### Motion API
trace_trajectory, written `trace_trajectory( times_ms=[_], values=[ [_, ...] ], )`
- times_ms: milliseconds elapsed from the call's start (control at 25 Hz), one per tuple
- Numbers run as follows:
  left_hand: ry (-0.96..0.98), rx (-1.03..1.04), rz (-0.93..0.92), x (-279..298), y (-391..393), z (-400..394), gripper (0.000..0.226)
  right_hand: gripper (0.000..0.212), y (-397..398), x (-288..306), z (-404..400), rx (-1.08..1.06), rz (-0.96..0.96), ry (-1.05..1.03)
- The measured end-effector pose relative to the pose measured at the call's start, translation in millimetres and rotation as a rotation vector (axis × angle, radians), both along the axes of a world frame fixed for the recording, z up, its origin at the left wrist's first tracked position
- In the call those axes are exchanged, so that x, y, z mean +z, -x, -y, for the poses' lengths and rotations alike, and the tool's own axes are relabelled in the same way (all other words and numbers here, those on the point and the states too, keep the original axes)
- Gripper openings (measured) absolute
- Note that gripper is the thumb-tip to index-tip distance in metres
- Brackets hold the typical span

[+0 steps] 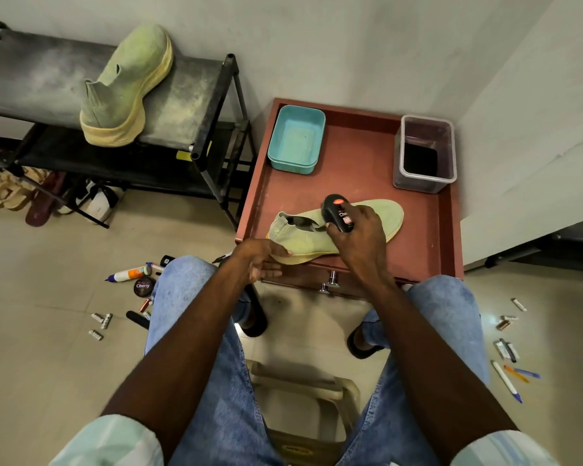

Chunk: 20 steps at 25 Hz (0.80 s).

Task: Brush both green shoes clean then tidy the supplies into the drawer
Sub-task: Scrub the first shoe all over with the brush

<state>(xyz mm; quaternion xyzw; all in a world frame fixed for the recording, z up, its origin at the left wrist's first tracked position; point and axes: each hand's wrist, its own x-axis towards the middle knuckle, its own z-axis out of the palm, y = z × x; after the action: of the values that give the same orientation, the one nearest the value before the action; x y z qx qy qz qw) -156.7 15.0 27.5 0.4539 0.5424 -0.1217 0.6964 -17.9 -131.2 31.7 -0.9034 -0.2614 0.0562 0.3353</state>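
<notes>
One green shoe [303,237] lies on the red-brown cabinet top [357,169], toe to the right. My right hand [357,233] grips a black brush-like applicator [338,213] with a red label and holds it against the shoe's upper. My left hand [260,258] rests with straight fingers on the shoe's heel-side sole at the cabinet's front edge. The second green shoe [128,85] stands on the top shelf of a black rack [189,105] at the left. Drawer knobs [330,280] show below the cabinet's front edge.
A teal tub [297,139] and a clear plastic box [424,153] stand at the back of the cabinet top. A glue bottle [130,273], a Cherry polish tin [143,286], batteries and pens lie scattered on the floor at both sides. Sandals sit under the rack.
</notes>
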Motion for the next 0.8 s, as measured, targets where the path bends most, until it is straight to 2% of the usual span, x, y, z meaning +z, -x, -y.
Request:
trace_trajectory(
  times_ms=[80,160,280,440,640,800],
  values=[
    [0.092,0.147,0.054,5,-2,-3,0.017,0.048,-8,1,8,-0.157,0.004,0.017],
    [0.194,0.287,0.074,7,-4,-10,0.031,0.050,-13,2,11,-0.182,-0.052,-0.010],
    [0.264,0.285,0.066,10,-12,-15,0.059,0.053,1,2,9,-0.090,-0.094,-0.048],
    [0.406,0.265,0.081,1,-20,-16,0.074,0.051,0,8,7,-0.188,-0.127,-0.156],
    [0.565,0.299,0.161,0,-27,-14,0.064,0.047,-12,14,14,-0.258,-0.211,-0.289],
    [0.687,0.170,0.266,10,-27,-7,0.060,0.045,-15,18,17,-0.262,-0.229,-0.312]
  ],
)
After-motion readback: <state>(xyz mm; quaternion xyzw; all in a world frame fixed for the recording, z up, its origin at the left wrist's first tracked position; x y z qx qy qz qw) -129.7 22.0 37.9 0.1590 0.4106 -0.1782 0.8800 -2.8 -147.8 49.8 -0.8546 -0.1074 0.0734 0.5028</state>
